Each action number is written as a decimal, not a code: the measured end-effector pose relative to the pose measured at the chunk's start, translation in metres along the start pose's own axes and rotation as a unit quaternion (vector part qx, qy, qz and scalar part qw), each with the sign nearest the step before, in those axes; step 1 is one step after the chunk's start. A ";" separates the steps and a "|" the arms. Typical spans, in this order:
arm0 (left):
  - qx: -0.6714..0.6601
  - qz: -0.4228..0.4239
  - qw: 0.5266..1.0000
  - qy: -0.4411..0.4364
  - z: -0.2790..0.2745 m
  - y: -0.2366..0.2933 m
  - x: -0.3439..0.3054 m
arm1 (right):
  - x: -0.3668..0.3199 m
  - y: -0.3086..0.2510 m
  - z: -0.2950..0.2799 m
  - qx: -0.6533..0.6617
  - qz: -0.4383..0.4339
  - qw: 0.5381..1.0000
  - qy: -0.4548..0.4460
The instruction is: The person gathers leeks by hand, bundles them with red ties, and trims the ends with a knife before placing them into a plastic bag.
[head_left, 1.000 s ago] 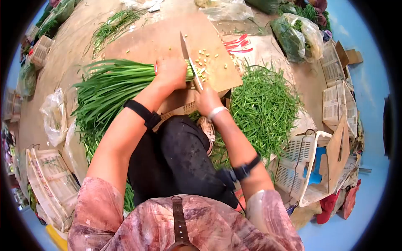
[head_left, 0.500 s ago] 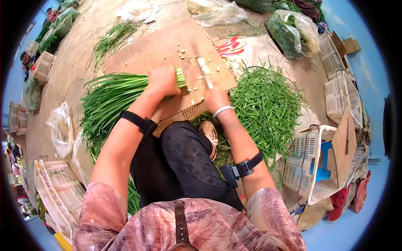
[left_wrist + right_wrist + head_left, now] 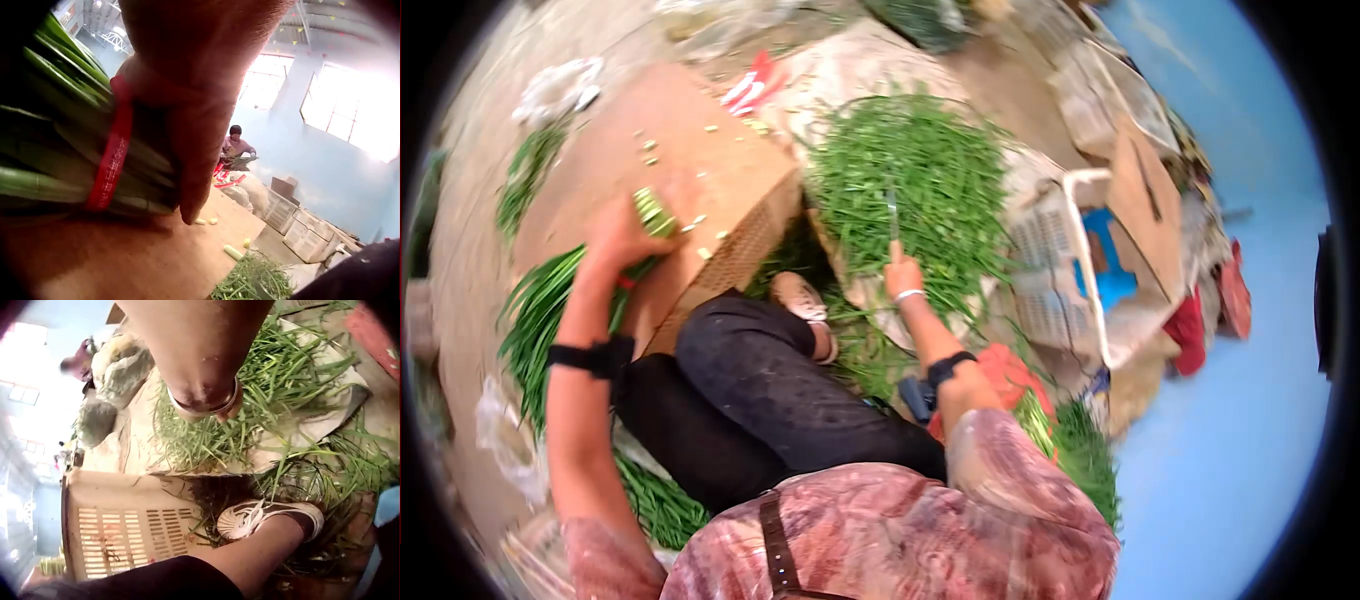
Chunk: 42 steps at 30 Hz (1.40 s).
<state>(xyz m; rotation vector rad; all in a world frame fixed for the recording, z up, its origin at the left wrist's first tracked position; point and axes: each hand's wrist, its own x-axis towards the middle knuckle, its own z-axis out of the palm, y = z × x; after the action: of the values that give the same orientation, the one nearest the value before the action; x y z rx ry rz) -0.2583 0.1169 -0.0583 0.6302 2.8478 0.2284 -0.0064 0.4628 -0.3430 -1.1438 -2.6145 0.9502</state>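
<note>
Half a second back the knife was over the chopping board with the right hand just behind it. Now the right hand (image 3: pixel 903 275) has swung off the board to the person's right and hangs above the pile of loose greens (image 3: pixel 930 160), well apart from the left hand. Its fingers look closed round the handle of the knife (image 3: pixel 892 212), whose blade points away from the body, though the frame is blurred and the right wrist view shows only the bracelet (image 3: pixel 203 406) and greens beyond it. The left hand (image 3: pixel 615 235) has drawn back toward the near edge of the chopping board (image 3: pixel 710 170). It is wrapped tightly round the bundle of chives (image 3: pixel 535 305), thumb and fingers clamped just past the red band (image 3: pixel 111 156) that ties the stalks. The cut end (image 3: pixel 652 212) sticks out just beyond the knuckles, and the leaves trail back under the forearm. That end looks flat and even, and small trimmed bits (image 3: pixel 645 150) lie scattered on the board ahead of the left hand, so the trimming of this bundle appears finished. What seems left is to deal with the bundle itself: it remains tied and in the grip, resting by the board's edge and not yet with the loose greens under the right hand.
</note>
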 end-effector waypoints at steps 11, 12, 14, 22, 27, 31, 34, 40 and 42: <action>-0.295 0.098 0.946 -0.094 -0.009 -0.114 -0.019 | -0.056 -0.058 -0.103 -0.075 0.064 0.978 -0.185; -0.261 0.064 0.953 -0.143 -0.021 -0.096 -0.038 | -0.066 -0.097 -0.134 -0.007 0.042 0.984 -0.171; -0.287 0.159 0.940 -0.090 -0.039 -0.057 -0.062 | -0.050 -0.081 -0.125 0.026 -0.032 0.995 -0.095; 0.054 0.051 0.930 0.359 -0.002 -0.067 -0.115 | -0.064 -0.281 -0.153 0.176 -0.326 0.927 -0.064; -0.022 0.046 0.822 0.568 -0.057 -0.061 -0.220 | -0.119 -0.363 -0.141 0.251 -0.477 0.800 -0.264; -0.069 0.029 0.697 0.713 -0.090 -0.060 -0.289 | -0.214 -0.445 -0.104 0.299 -0.661 0.607 -0.324; -0.079 -0.013 0.662 0.745 -0.105 -0.054 -0.332 | -0.197 -0.490 -0.028 0.210 -0.688 0.541 -0.436; -0.001 -0.141 0.685 0.714 -0.106 -0.054 -0.456 | -0.361 -0.489 0.005 0.385 -0.538 0.577 -0.479; -0.061 -0.246 0.771 0.585 -0.108 -0.053 -0.493 | -0.423 -0.465 -0.012 0.386 -0.552 0.488 -0.555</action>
<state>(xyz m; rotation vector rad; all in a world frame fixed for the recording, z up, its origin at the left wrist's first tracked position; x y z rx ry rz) 0.1306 -0.1545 0.1215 -0.5698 3.9132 0.9935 0.0091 -0.0656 -0.0034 1.6953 -1.8779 2.2695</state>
